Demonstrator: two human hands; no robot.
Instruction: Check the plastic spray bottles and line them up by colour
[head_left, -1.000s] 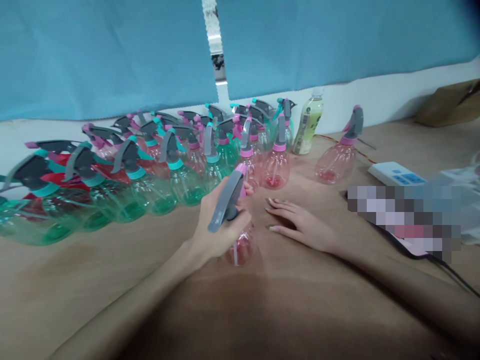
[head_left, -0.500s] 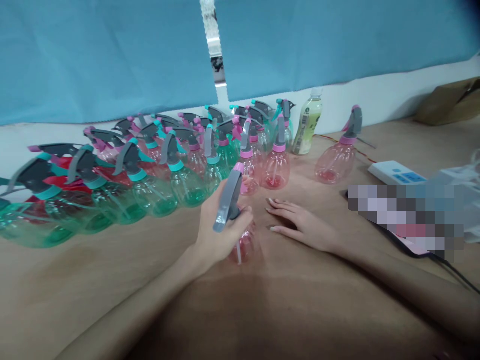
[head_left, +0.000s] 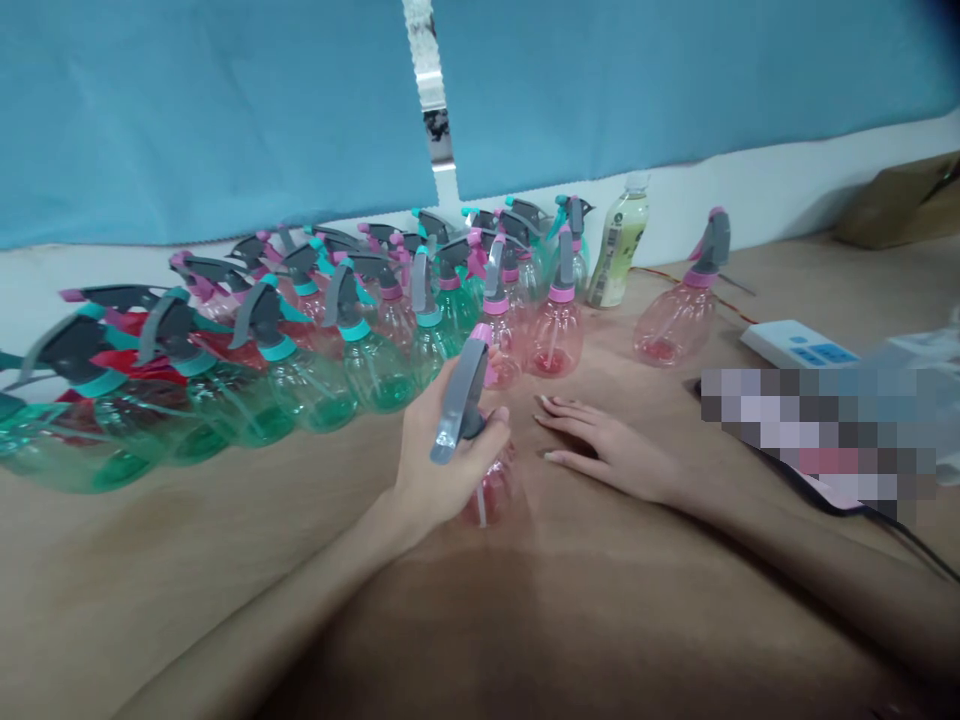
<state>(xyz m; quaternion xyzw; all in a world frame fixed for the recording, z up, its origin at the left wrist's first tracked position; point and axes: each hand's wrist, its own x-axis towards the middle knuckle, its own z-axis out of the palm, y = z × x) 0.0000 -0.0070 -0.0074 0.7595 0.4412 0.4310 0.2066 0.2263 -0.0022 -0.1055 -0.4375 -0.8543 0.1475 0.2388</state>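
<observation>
My left hand (head_left: 435, 450) is wrapped round the neck of a pink spray bottle (head_left: 491, 495), which stands upright on the table. The bottle's grey trigger head (head_left: 461, 400) with a pink nozzle rises above my fingers; the hand hides its collar and part of its body. To the right, my right hand (head_left: 607, 445) rests palm down on the table with its fingers stretched out, holding nothing. Just beyond the hands stand a pink spray bottle (head_left: 556, 335) and a green spray bottle (head_left: 386, 375).
Several green and pink spray bottles (head_left: 307, 390) stand in rows at the left and back. A drink bottle (head_left: 619, 250), a lone pink spray bottle (head_left: 675, 320), a white power strip (head_left: 799, 345) and a blurred-out flat item with a cord lie right. A blue-covered wall (head_left: 225, 110) closes the back.
Almost nothing differs. The whole view has shifted very slightly, while both hands and the held spray bottle keep the same places on the table.
</observation>
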